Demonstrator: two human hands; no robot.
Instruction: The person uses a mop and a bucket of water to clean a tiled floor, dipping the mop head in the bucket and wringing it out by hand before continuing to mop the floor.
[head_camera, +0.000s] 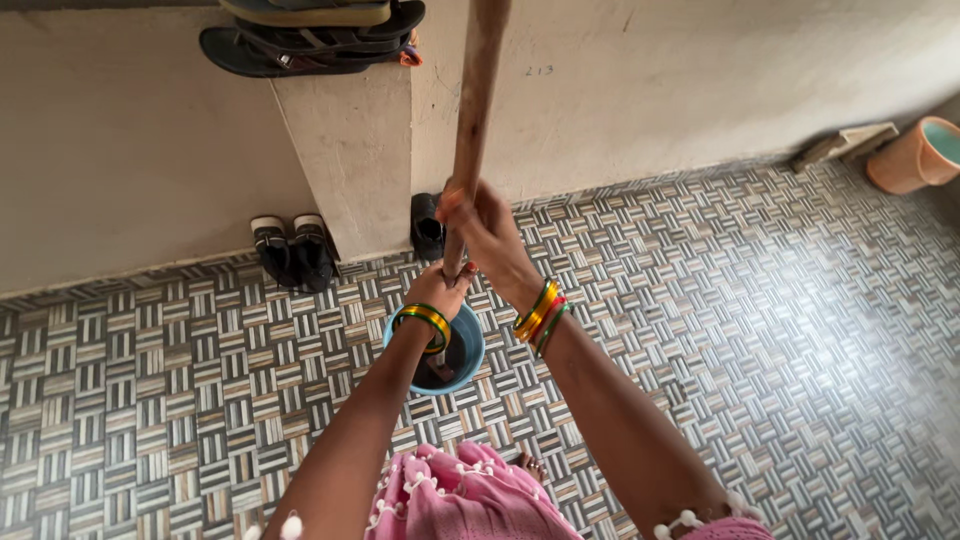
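A long wooden pole (476, 100) stands nearly upright in front of me, its lower end inside a small blue bucket (471, 352) on the patterned tile floor. My right hand (490, 232) grips the pole higher up, and my left hand (438, 290) grips it just below, right above the bucket's rim. Both wrists carry green, yellow and red bangles. The bucket's inside looks dark; what the pole's tip touches is hidden by my hands.
A pair of black sandals (292, 250) and a single black shoe (428, 225) lie by the wall pillar. More footwear (310, 35) rests on a ledge above. An orange pot (915, 155) and a flat block (845, 145) sit at the far right. Pink cloth (460, 495) covers my lap.
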